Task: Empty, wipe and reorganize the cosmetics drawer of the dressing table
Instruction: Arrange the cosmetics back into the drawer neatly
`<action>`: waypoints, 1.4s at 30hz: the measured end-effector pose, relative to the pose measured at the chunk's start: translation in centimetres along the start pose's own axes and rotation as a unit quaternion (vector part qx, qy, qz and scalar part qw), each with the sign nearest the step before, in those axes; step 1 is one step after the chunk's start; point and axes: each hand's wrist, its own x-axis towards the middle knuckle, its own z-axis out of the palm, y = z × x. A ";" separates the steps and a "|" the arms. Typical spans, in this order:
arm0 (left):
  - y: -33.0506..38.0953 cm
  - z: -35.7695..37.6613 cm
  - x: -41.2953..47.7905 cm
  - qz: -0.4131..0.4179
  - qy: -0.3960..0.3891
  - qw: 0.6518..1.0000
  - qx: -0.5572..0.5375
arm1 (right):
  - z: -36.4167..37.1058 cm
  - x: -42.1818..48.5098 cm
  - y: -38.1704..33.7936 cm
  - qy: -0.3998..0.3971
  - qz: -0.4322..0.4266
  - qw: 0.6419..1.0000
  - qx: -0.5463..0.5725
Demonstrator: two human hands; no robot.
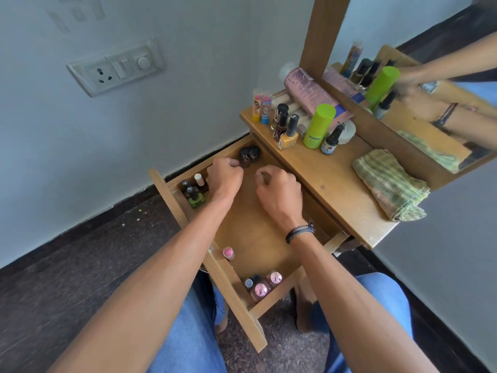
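The wooden drawer [258, 238] is pulled open below the dressing table top [330, 173]. My left hand [224, 177] is curled at the drawer's far left, its fingertips against one of two dark bottles [248, 155] in the back corner; a grip on it cannot be made out. Beside it, my right hand [279, 193] hovers over the bare drawer floor, fingers curled in with nothing visible in them. Nail polish bottles [194, 191] stand in the left front corner. More pink-capped bottles [262, 285] stand in the near right corner, and a single pink one [228, 253] by the front wall.
On the table top stand several nail polishes [286, 129], a green tube [318, 126], a dropper bottle [332, 141], a white jar [347, 131] and a purple pack [313, 92]. A folded green checked cloth [390, 184] lies at the right. A mirror [430, 76] stands behind.
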 end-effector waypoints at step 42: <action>6.0 2.4 -5.6 0.221 0.012 0.975 -0.021 | -8.7 1.1 3.0 0.120 0.025 0.983 0.137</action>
